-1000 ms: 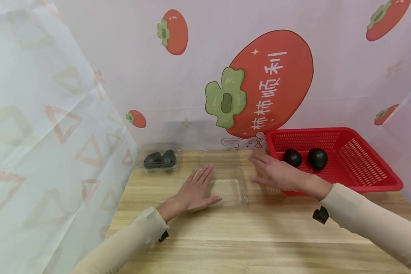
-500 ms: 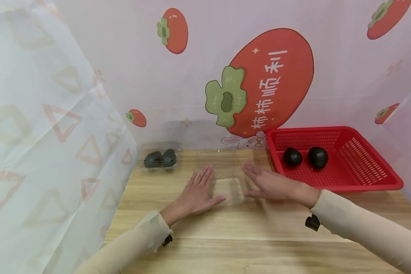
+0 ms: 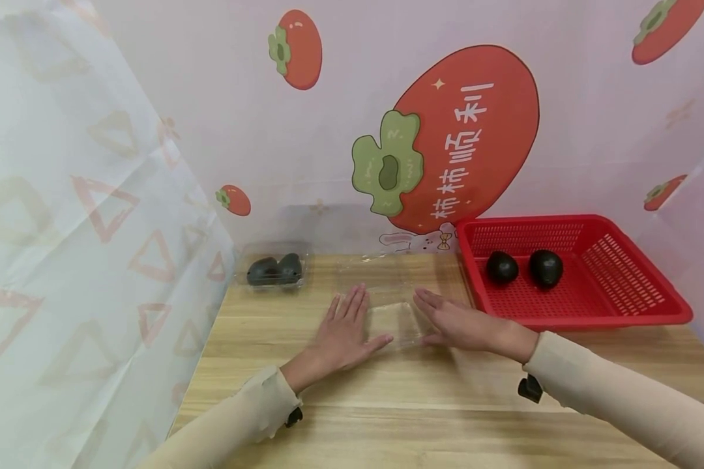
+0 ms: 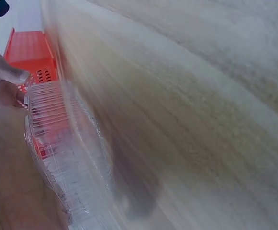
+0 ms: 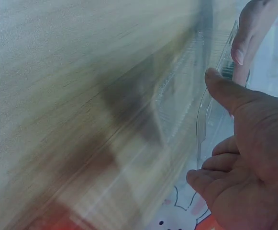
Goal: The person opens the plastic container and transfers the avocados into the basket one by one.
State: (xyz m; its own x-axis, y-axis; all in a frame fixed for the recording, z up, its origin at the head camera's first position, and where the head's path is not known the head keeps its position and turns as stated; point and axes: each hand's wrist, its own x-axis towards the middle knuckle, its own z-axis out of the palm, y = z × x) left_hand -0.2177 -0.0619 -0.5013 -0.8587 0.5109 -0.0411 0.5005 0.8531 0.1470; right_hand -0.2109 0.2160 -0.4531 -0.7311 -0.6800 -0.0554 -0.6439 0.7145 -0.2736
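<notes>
Between the two hands, an open clear plastic clamshell box (image 3: 394, 322) lies on the table, its lid (image 3: 372, 271) folded back toward the wall. My left hand (image 3: 341, 339) lies along the box's left side with straight fingers, the thumb reaching over the near edge. My right hand (image 3: 454, 322) is at the box's right side, fingers extended and thumb at the near corner. In the right wrist view, the right thumb and fingertips are right at the wall of the box (image 5: 203, 120). In the left wrist view, the ribbed side of the box (image 4: 57, 129) shows beside the left hand.
Back left, another clear box (image 3: 272, 268) holds two dark avocados (image 3: 289, 268). A red plastic basket (image 3: 610, 286) stands on the right with two more dark avocados inside. A printed cloth wall (image 3: 328, 130) closes off the back and left of the wooden table (image 3: 352, 423).
My right hand has come left from beside the basket to the box's right side. My left hand has shifted slightly right, and the box between them now sits a little turned.
</notes>
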